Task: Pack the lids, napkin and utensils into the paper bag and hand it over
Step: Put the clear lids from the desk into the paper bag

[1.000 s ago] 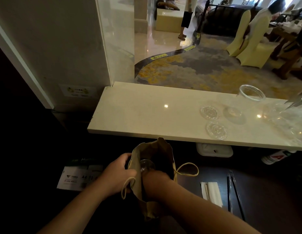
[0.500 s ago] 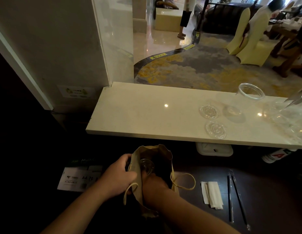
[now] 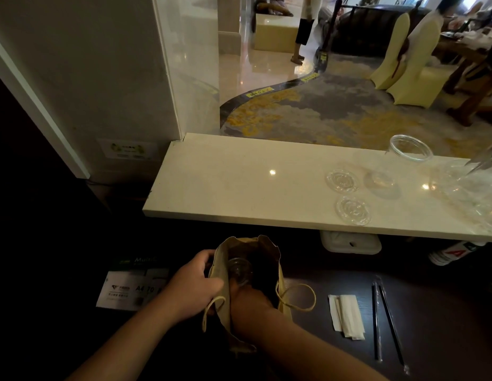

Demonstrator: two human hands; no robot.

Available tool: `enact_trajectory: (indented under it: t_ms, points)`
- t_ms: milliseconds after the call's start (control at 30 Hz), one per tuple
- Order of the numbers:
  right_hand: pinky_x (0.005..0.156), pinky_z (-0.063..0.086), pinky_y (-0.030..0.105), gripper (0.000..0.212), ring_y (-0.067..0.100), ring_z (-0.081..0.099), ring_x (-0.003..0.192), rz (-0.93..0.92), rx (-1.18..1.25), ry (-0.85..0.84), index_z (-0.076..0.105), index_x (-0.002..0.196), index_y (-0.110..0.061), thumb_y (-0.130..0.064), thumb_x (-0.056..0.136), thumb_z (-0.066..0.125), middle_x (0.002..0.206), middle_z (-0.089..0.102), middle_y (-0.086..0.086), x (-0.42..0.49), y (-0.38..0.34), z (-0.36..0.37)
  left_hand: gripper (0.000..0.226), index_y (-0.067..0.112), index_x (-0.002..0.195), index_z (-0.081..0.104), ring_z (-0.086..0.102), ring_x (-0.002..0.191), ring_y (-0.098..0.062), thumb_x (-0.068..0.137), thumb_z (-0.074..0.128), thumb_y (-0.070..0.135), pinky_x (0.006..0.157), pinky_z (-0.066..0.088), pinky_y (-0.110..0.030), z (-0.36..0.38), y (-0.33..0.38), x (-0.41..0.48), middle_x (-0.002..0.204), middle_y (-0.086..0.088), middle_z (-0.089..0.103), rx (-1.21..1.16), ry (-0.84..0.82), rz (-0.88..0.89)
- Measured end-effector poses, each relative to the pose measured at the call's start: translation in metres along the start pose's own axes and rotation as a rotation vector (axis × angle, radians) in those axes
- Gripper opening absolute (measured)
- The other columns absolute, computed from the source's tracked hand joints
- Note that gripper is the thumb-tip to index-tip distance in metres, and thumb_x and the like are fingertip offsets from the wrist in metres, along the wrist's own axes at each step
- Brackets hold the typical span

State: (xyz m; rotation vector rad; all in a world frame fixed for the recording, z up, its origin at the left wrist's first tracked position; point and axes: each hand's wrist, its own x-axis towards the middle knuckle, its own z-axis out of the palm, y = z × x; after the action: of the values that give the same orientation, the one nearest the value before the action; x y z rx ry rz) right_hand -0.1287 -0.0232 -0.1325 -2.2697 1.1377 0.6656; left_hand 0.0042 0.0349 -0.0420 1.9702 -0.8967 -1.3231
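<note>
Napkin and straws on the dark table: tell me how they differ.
The napkin is white, flat, folded and broad; the straws are dark, thin and long. The napkin lies nearer the paper bag; the straws lie farther right. Both lie unpacked on the table, untouched by either hand.

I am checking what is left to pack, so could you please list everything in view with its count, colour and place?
paper bag: 1, brown, open on the dark lower desk, a clear cup visible inside
lids: 2, clear, flat on the pale counter, right of centre
loose clear cup: 1, on the counter, beyond the lids
napkin: 1, white, folded, on the desk right of the bag
utensils: 2 long dark sticks, right of the napkin
paper ream: 1, white and green, left of the bag
white box: 1, under the counter edge
left hand: gripping the bag's left wall
right hand: reaching into the bag's mouth
</note>
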Motion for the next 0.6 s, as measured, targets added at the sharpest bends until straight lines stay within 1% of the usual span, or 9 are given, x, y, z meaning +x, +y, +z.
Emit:
enact_trajectory:
  t_ms: [67, 167, 267, 367, 433, 500, 533, 567, 600]
  points:
    - [0.096, 0.049, 0.051, 0.067, 0.044, 0.056, 0.123, -0.007, -0.001, 0.025, 0.007, 0.159, -0.008, -0.019, 0.104, 0.045, 0.142, 0.047, 0.03, 0.001, 0.0, 0.002, 0.049, 0.036, 0.121, 0.06, 0.078, 0.08, -0.032, 0.079, 0.065, 0.01, 0.07, 0.066, -0.056, 0.0, 0.0, -0.001, 0.098, -0.008, 0.077, 0.001, 0.005, 0.003]
    - [0.098, 0.048, 0.051, 0.071, 0.044, 0.055, 0.124, -0.01, -0.032, 0.024, 0.003, 0.159, -0.006, -0.019, 0.104, 0.046, 0.144, 0.046, 0.03, 0.002, -0.001, 0.004, 0.049, 0.036, 0.122, 0.058, 0.078, 0.078, -0.032, 0.085, 0.064, 0.004, 0.067, 0.067, -0.052, 0.0, 0.0, -0.002, 0.098, -0.008, 0.076, 0.005, 0.003, 0.005]
    - [0.098, 0.049, 0.052, 0.073, 0.045, 0.054, 0.125, -0.011, -0.07, -0.001, 0.002, 0.16, -0.007, -0.019, 0.104, 0.047, 0.144, 0.045, 0.031, 0.0, -0.002, 0.001, 0.048, 0.035, 0.122, 0.059, 0.078, 0.078, -0.029, 0.084, 0.064, 0.006, 0.068, 0.066, -0.047, -0.001, 0.001, -0.004, 0.097, -0.006, 0.077, 0.03, 0.01, -0.002]
    - [0.095, 0.049, 0.055, 0.07, 0.045, 0.055, 0.125, -0.003, -0.095, -0.034, 0.006, 0.16, -0.008, -0.021, 0.105, 0.046, 0.145, 0.047, 0.029, -0.009, -0.004, -0.01, 0.05, 0.038, 0.119, 0.061, 0.078, 0.083, -0.029, 0.074, 0.065, 0.017, 0.075, 0.065, -0.057, -0.002, 0.001, -0.005, 0.098, -0.005, 0.078, 0.033, 0.003, -0.013]
    - [0.097, 0.048, 0.057, 0.065, 0.045, 0.054, 0.127, -0.023, -0.137, -0.052, 0.018, 0.158, -0.008, -0.022, 0.104, 0.05, 0.146, 0.048, 0.025, -0.02, -0.005, -0.025, 0.051, 0.04, 0.118, 0.062, 0.078, 0.085, -0.027, 0.071, 0.066, 0.021, 0.077, 0.065, -0.056, -0.003, 0.001, -0.004, 0.098, -0.004, 0.078, 0.028, 0.009, -0.016]
    - [0.099, 0.05, 0.056, 0.05, 0.041, 0.056, 0.124, -0.052, -0.134, -0.043, 0.042, 0.147, -0.011, -0.023, 0.101, 0.057, 0.14, 0.055, 0.018, -0.035, -0.006, -0.049, 0.046, 0.038, 0.119, 0.061, 0.076, 0.086, -0.022, 0.08, 0.07, 0.016, 0.073, 0.064, -0.044, -0.003, 0.006, -0.007, 0.099, -0.002, 0.077, 0.051, 0.0, -0.01]
    - [0.097, 0.053, 0.053, 0.04, 0.037, 0.06, 0.119, -0.073, -0.104, -0.018, 0.052, 0.138, -0.012, -0.024, 0.1, 0.059, 0.132, 0.06, 0.013, -0.042, -0.006, -0.061, 0.045, 0.037, 0.121, 0.06, 0.074, 0.088, -0.018, 0.083, 0.07, 0.014, 0.07, 0.061, -0.036, -0.003, 0.007, -0.007, 0.101, 0.001, 0.075, 0.063, 0.001, -0.011]
    - [0.093, 0.055, 0.05, 0.031, 0.033, 0.063, 0.112, -0.1, -0.064, 0.026, 0.06, 0.129, -0.014, -0.024, 0.099, 0.06, 0.122, 0.065, 0.01, -0.049, -0.005, -0.073, 0.046, 0.037, 0.122, 0.059, 0.072, 0.09, -0.015, 0.085, 0.07, 0.013, 0.069, 0.058, -0.031, -0.003, 0.009, -0.007, 0.102, 0.003, 0.074, 0.063, 0.006, -0.004]
    - [0.089, 0.057, 0.046, 0.023, 0.028, 0.066, 0.103, -0.129, -0.033, 0.085, 0.064, 0.12, -0.017, -0.024, 0.099, 0.061, 0.111, 0.068, 0.006, -0.055, -0.003, -0.084, 0.047, 0.037, 0.124, 0.059, 0.072, 0.092, -0.015, 0.084, 0.071, 0.014, 0.072, 0.059, -0.032, -0.004, 0.008, -0.006, 0.104, 0.003, 0.074, 0.064, 0.016, -0.001]
